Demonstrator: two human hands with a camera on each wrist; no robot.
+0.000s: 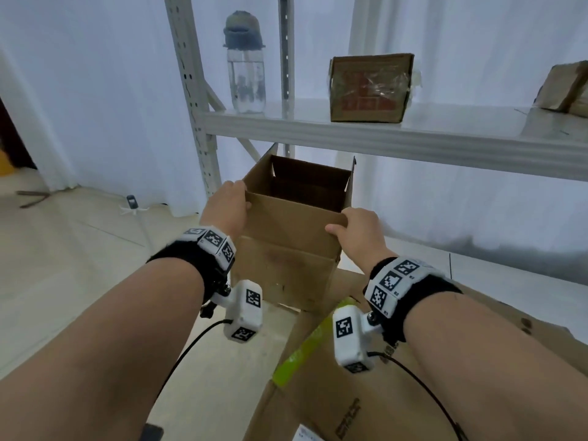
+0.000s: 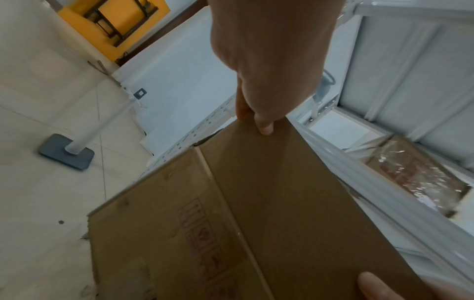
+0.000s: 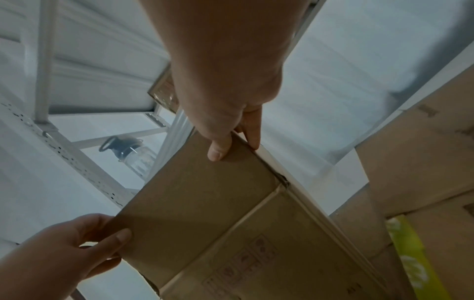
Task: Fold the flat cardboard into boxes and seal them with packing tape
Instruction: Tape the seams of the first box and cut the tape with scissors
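I see my left hand and right hand each pinching the near top flap of an open cardboard box, thumbs outside, fingers curled over its edge.

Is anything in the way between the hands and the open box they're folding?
No, nothing is in between. The left hand and the right hand already pinch the near top flap of the open cardboard box, one at each corner, thumbs on the outside and fingers over the edge.
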